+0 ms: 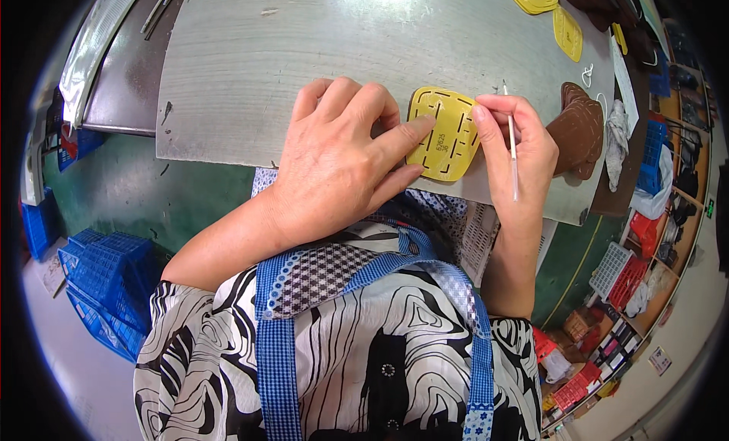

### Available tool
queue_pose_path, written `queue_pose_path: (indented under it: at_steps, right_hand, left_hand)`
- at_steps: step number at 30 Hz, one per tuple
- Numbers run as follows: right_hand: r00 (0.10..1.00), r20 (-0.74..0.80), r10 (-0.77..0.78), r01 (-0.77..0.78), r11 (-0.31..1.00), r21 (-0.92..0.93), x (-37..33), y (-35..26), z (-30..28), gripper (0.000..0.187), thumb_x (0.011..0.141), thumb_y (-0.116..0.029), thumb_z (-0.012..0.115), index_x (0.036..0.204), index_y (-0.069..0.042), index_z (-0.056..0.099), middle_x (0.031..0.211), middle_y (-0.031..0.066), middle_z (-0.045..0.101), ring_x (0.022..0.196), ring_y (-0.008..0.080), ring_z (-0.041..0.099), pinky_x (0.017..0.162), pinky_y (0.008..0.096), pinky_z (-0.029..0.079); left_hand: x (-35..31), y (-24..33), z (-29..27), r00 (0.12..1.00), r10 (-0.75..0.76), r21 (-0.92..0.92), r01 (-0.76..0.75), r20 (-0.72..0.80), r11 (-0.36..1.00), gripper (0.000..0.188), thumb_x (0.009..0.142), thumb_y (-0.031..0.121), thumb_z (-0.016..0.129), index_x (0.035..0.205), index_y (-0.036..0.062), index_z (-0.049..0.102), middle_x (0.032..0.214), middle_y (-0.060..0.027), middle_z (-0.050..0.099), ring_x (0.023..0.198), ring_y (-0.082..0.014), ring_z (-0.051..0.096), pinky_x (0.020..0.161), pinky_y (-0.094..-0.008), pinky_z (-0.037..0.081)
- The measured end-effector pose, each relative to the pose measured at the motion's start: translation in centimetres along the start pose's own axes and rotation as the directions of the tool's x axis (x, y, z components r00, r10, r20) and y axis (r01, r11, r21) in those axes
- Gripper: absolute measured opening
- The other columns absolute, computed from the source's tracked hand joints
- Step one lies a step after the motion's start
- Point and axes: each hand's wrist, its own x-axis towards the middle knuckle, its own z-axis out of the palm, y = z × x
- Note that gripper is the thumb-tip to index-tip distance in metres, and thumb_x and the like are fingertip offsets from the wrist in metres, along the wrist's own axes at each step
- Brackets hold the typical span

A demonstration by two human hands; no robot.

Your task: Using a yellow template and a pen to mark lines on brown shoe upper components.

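A yellow template point(448, 156) with slots cut in it lies near the table's front edge. A thin dark brown edge shows beneath its left side. My left hand point(334, 148) rests over its left part, fingers spread, with the index finger and thumb pressing on it. My right hand point(524, 141) is at the template's right edge, thumb and forefinger closed close to it. A slim white marking pen point(514, 164) is held in that hand, passing between the fingers with its dark tip pointing up and away. The fingertips partly cover the template's right edge.
A stack of brown pieces point(581, 126) with white lines stands right of my right hand on the grey table point(228, 76). More yellow templates point(567, 34) lie at the far right. A crumpled grey cloth point(616, 141) hangs nearby. Blue crates point(110, 281) stand on the floor at left.
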Motion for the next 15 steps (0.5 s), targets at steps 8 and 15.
queue_pose_path:
  at_steps: [8, 15]
  right_hand:
    - [0.998, -0.038, -0.046, 0.055, 0.965, 0.258, 0.4, -1.4, -1.0, 0.028, 0.105, -0.021, 0.065, 0.123, 0.0, 0.063, 0.095, 0.003, 0.064, 0.081, 0.011, 0.06, 0.073, 0.0251, 0.051]
    - [0.946, 0.167, -0.279, 0.266, 0.959, 0.098, 0.6, -1.9, 1.4, 0.021, 0.105, -0.017, 0.062, 0.096, -0.001, 0.072, 0.083, 0.0101, 0.07, 0.071, 0.0198, 0.067, 0.066, 0.0303, 0.052]
  left_hand:
    - [0.3, 0.2, -0.1, 1.0, -0.007, 0.035, 0.006, 0.02, 0.999, 0.041, 0.081, 0.03, 0.079, 0.12, 0.0206, 0.072, 0.14, 0.0025, 0.059, 0.122, -0.0278, 0.051, 0.105, -0.0453, 0.038]
    - [0.3, 0.1, 0.1, 1.0, -0.013, 0.042, 0.012, 0.024, 0.999, 0.032, 0.081, 0.03, 0.078, 0.112, 0.0234, 0.072, 0.141, 0.0036, 0.059, 0.124, -0.028, 0.051, 0.105, -0.0465, 0.039]
